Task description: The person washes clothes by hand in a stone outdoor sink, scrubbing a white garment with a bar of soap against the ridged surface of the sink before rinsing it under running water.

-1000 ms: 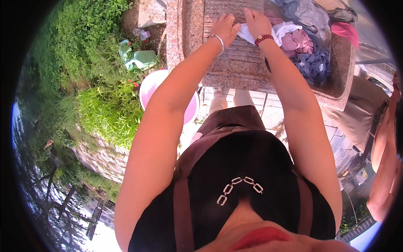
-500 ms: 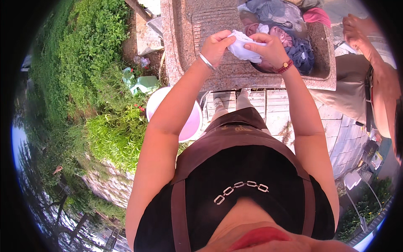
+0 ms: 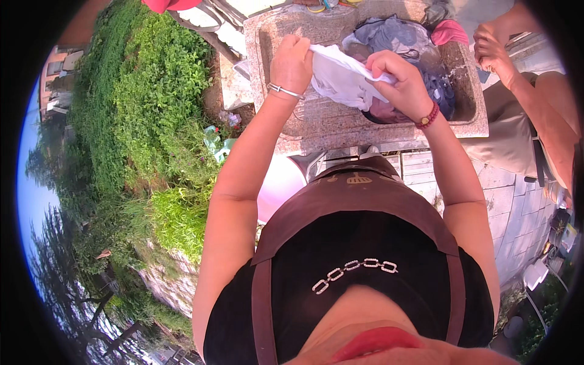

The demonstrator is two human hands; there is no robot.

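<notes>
A white cloth garment (image 3: 344,76) is stretched between my two hands above the stone wash sink (image 3: 286,131). My left hand (image 3: 292,64) is closed on one end of it. Thumb and fingers of my right hand (image 3: 398,82) pinch its other end, and the loose part hangs down between them. Under and beyond my right hand, the basin holds wet dark and grey clothes (image 3: 389,36). A pink cloth (image 3: 449,32) lies over the basin's far right corner. Part of the ribbed washboard surface is hidden behind the white garment.
Another person's hands (image 3: 494,52) are close to the sink's right side, with that person's beige-clad legs (image 3: 505,131) below. A pink-white tub (image 3: 281,188) stands under the sink's left side. Green plants (image 3: 152,79) grow along the left; paving (image 3: 426,182) lies at the right.
My hands have moved apart, and the bunched white garment is now spread out between them. My left hand has gone up and to the left. The view has shifted slightly.
</notes>
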